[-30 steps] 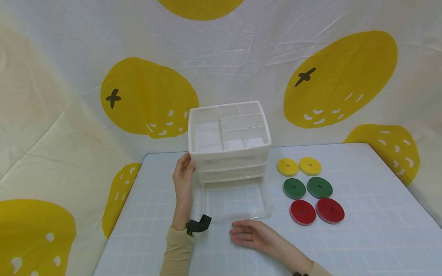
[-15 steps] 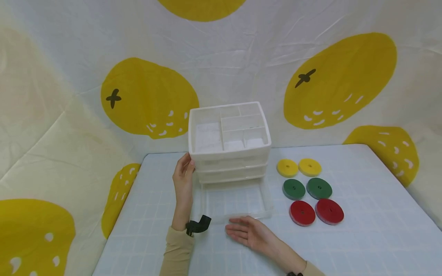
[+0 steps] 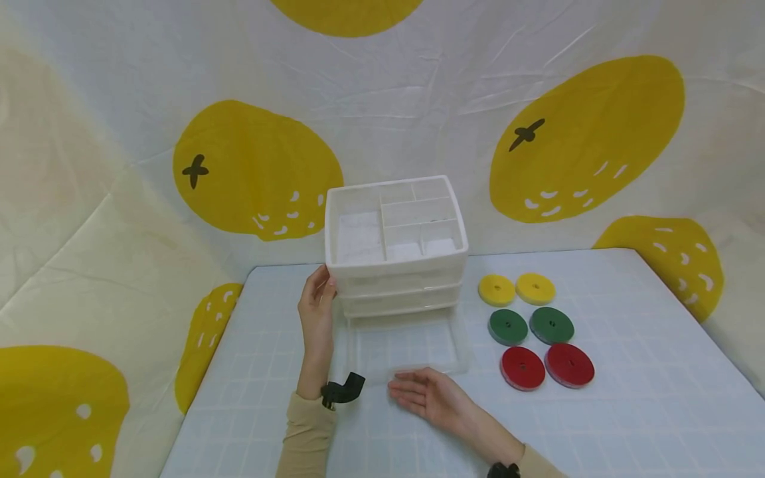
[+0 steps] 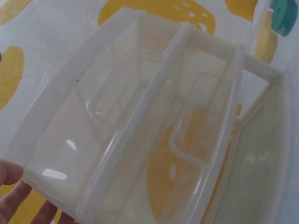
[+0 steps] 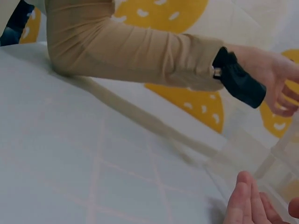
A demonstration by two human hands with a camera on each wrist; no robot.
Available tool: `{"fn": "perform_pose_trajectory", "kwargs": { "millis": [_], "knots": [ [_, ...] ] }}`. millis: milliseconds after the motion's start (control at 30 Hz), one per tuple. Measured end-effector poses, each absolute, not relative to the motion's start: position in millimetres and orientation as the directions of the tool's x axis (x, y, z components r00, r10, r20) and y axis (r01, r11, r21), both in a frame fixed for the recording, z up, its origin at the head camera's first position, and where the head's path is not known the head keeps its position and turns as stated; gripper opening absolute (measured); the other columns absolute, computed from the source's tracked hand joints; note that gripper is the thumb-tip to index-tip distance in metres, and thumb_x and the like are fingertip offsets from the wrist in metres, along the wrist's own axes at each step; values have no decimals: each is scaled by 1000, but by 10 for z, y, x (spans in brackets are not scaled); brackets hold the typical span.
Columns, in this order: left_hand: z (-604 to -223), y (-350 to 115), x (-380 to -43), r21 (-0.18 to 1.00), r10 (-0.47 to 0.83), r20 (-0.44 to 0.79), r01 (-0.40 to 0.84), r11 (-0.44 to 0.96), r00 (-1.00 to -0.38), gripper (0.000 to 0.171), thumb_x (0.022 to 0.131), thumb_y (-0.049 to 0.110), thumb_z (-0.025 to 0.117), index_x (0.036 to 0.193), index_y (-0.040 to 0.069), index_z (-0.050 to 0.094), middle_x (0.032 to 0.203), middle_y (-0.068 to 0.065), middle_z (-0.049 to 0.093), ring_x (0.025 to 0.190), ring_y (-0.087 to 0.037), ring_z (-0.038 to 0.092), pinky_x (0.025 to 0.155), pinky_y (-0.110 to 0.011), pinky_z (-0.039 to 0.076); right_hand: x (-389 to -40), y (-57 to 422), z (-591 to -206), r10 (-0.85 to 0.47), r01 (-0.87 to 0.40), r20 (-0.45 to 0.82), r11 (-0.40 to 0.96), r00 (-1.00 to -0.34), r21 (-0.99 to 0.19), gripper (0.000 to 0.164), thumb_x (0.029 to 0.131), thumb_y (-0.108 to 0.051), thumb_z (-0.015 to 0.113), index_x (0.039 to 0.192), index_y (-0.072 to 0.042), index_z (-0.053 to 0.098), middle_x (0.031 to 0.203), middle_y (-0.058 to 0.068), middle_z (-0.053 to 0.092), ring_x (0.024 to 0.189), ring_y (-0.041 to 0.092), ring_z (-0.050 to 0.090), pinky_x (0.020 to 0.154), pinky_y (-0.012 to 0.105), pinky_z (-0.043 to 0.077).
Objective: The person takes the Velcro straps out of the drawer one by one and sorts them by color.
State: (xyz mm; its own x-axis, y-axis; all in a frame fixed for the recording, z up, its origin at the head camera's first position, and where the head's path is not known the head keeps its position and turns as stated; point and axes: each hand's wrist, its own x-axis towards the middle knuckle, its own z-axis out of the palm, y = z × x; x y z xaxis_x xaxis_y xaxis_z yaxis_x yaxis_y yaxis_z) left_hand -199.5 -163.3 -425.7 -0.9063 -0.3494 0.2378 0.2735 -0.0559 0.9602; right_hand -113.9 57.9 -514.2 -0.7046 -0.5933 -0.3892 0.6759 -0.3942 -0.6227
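A white plastic drawer unit (image 3: 397, 282) stands at the back middle of the table, a divided tray on its top. Its clear bottom drawer (image 3: 459, 338) is pulled out toward me, while the two drawers above are closed. My left hand (image 3: 317, 309) holds the unit's left side; in the left wrist view its thumb and fingers (image 4: 16, 200) sit at the corner. My right hand (image 3: 436, 398) hovers by the front edge of the bottom drawer, fingers loosely extended, holding nothing. Whether it touches the drawer I cannot tell.
Right of the unit lie pairs of flat rolls: yellow rolls (image 3: 497, 290) at the back, green rolls (image 3: 508, 327) in the middle, red rolls (image 3: 522, 368) nearest me. A fruit-patterned cloth (image 3: 418, 126) hangs behind the light blue checked table (image 3: 645, 385).
My right hand has shifted slightly left and up toward the front of the bottom drawer. The left hand, drawer unit and rolls stay where they were.
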Motion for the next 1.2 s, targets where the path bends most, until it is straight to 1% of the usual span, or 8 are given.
{"fn": "perform_pose_trajectory", "kwargs": {
  "millis": [133,400,633,700,833,1000,1200],
  "knots": [
    [-4259,-1635,-2001,962,-353,231,268,-59,-907,35,95,21,60,128,10,59,116,5,60,107,-10,58,88,-18,49,-1214,572,-5134,-582,660,-380,-402,-719,-635,51,103,-22,33,144,8,32,131,16,60,117,21,61,108,36,44],
    [-4256,-1635,-1998,962,-351,228,265,-61,-908,35,95,21,60,129,10,59,117,5,60,108,-10,57,88,-19,49,-1399,551,-5150,-573,635,-360,-401,-736,-660,50,104,-21,31,144,8,31,127,12,63,116,20,61,107,34,44],
    [-4249,-1634,-1981,960,-344,236,274,-64,-909,35,95,23,61,128,11,59,119,2,59,109,-12,57,89,-18,49,-1501,508,-5133,-553,632,-376,-399,-744,-664,50,104,-22,31,145,8,30,134,18,57,117,21,61,111,37,40],
    [-4247,-1634,-1982,960,-345,238,274,-59,-908,35,95,23,61,128,11,59,120,0,59,110,-13,57,89,-18,49,-1530,499,-5129,-544,628,-379,-400,-749,-667,50,103,-22,32,145,8,31,135,18,57,116,20,61,110,37,41],
    [-4249,-1638,-1990,962,-350,234,268,-50,-907,35,95,22,61,128,12,59,120,0,59,110,-13,57,88,-18,50,-1596,488,-5129,-532,619,-380,-393,-756,-680,51,103,-21,33,145,8,31,132,16,60,114,19,62,107,36,44],
    [-4248,-1644,-1998,965,-348,220,256,-60,-911,35,95,18,60,129,10,59,118,3,60,108,-10,57,87,-18,50,-1684,483,-5121,-527,619,-388,-384,-756,-685,51,103,-21,34,145,7,31,128,14,63,114,19,63,109,37,43],
    [-4137,-1621,-1935,966,-340,208,247,-74,-917,35,96,12,58,130,4,57,113,9,59,104,-6,57,87,-17,50,-1783,484,-5119,-526,615,-387,-374,-757,-694,50,104,-21,33,145,7,30,131,15,60,115,20,62,112,39,39]
  ]
}}
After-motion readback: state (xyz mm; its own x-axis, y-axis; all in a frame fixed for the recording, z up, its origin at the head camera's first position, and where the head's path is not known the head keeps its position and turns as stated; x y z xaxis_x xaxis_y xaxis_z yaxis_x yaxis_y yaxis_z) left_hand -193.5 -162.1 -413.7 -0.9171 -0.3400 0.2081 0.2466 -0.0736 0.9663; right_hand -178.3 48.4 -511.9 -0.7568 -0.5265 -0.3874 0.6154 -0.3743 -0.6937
